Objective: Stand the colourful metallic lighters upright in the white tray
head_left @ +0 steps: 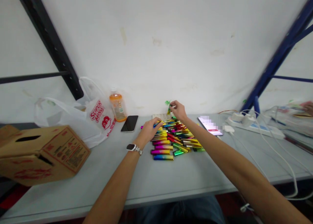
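Shiny multicoloured lighters (163, 157) lie on the grey table, in a column at the left and a loose heap at the right. My left hand (148, 130), with a watch on its wrist, has its fingers curled at the top of the column, around a yellowish lighter (159, 123). Farther back, my right hand (178, 109) pinches a small yellow-green lighter (168, 111), held upright near the wall. A pale tray with a grid (157, 116) lies behind the heap, partly covered by the lighters and my hands.
To the left are a cardboard box (61, 149), a white plastic bag (75, 119), an orange-capped bottle (118, 107) and a black phone (129, 123). A lit phone (207, 124), a power strip (256, 126) and white cables are on the right.
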`<state>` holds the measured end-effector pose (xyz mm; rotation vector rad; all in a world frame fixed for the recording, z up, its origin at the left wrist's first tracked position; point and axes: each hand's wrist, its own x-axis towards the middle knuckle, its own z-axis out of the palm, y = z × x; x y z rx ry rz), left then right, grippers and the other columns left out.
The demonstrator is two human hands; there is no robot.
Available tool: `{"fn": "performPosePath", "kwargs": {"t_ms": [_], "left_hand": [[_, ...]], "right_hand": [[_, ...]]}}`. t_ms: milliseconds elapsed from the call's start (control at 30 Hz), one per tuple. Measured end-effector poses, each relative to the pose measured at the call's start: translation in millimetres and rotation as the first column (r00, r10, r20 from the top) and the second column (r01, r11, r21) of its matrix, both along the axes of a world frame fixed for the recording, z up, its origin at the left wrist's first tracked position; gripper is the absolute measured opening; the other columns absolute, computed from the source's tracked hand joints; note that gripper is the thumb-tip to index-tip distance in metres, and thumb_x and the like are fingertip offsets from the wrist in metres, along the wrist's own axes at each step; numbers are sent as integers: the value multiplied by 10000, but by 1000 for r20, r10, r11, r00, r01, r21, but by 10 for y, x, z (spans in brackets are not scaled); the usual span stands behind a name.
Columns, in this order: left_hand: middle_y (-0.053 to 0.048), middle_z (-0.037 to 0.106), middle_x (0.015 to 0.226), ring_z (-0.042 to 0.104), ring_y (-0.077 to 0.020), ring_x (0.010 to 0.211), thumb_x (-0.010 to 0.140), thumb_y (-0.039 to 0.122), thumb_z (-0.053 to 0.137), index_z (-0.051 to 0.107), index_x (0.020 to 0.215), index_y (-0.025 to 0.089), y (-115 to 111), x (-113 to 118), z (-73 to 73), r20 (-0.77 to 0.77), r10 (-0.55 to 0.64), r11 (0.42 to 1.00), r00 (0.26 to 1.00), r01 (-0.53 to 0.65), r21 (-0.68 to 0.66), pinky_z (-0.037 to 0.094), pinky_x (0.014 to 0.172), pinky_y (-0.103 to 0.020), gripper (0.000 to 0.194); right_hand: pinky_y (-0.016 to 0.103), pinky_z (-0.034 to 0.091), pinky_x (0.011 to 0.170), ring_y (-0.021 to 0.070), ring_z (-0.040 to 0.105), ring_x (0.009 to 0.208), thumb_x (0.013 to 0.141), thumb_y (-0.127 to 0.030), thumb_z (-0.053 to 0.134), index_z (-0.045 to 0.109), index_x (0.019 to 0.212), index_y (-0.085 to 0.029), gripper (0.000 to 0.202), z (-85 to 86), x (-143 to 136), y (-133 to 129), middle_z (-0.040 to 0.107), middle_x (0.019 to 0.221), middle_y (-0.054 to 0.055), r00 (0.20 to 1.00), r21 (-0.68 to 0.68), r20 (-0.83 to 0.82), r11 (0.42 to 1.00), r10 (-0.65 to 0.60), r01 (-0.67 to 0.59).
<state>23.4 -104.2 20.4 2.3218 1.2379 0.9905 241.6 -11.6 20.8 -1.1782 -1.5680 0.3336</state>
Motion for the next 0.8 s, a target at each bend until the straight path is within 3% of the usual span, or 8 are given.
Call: {"fn": "performPosePath", "kwargs": {"t_ms": [100, 200, 333, 467, 600, 733, 800], "left_hand": [[-40, 738, 997, 666, -200, 954, 990, 381, 390, 674, 1059, 226, 22, 17, -19, 35, 18, 1000, 999, -18, 12, 491, 890, -302, 331], [-65, 721, 1054, 650, -205, 1006, 961, 283, 436, 704, 1056, 205, 52, 34, -52, 79, 9, 999, 997, -12, 37, 477, 961, -334, 295], [-45, 734, 939, 659, -186, 879, 876, 257, 582, 725, 959, 197, 99, 57, -97, 250, 8, 1000, 968, -3, -21, 511, 846, -306, 175], [-24, 710, 757, 610, -139, 650, 731, 313, 759, 693, 966, 153, 140, 109, -133, 549, 72, 983, 833, 34, -180, 494, 633, -258, 292], [-52, 734, 821, 647, -148, 709, 648, 372, 825, 690, 940, 135, 129, 172, -138, 750, 117, 947, 651, 156, -282, 520, 680, -270, 400], [-69, 743, 905, 670, -163, 813, 699, 417, 791, 719, 969, 140, 79, 205, -103, 795, 103, 955, 597, 165, -247, 527, 763, -279, 393], [-52, 728, 872, 669, -150, 798, 754, 445, 743, 708, 1034, 152, 56, 216, -89, 803, 60, 965, 592, 172, -199, 526, 746, -260, 407]], "right_hand": [[250, 499, 692, 113, 619, 661, 786, -254, 561, 612, 907, -185, 149, -49, -32, 198, 672, 886, 7, 995, 15, 92, 999, 31, -33], [260, 509, 703, 116, 621, 654, 791, -222, 563, 612, 883, -180, 112, -92, -50, 315, 672, 858, 8, 985, 4, 160, 998, 67, -68], [269, 525, 669, 128, 633, 631, 785, -193, 593, 620, 858, -177, 80, -117, -29, 401, 671, 826, 15, 984, -29, 153, 996, 87, -84], [255, 522, 608, 132, 638, 600, 782, -187, 616, 621, 839, -172, 59, -115, 20, 461, 668, 783, 14, 983, -71, 113, 988, 144, -136], [239, 509, 603, 128, 643, 591, 795, -194, 620, 634, 847, -162, 63, -109, 48, 512, 673, 751, 11, 975, -105, 119, 979, 189, -177], [258, 509, 661, 136, 635, 622, 826, -203, 604, 666, 882, -152, 98, -102, 28, 522, 665, 734, 9, 967, -124, 189, 981, 173, -152], [284, 511, 750, 151, 631, 706, 836, -217, 610, 695, 900, -152, 125, -99, 7, 499, 656, 795, 26, 953, -73, 285, 994, 104, -87]]}}
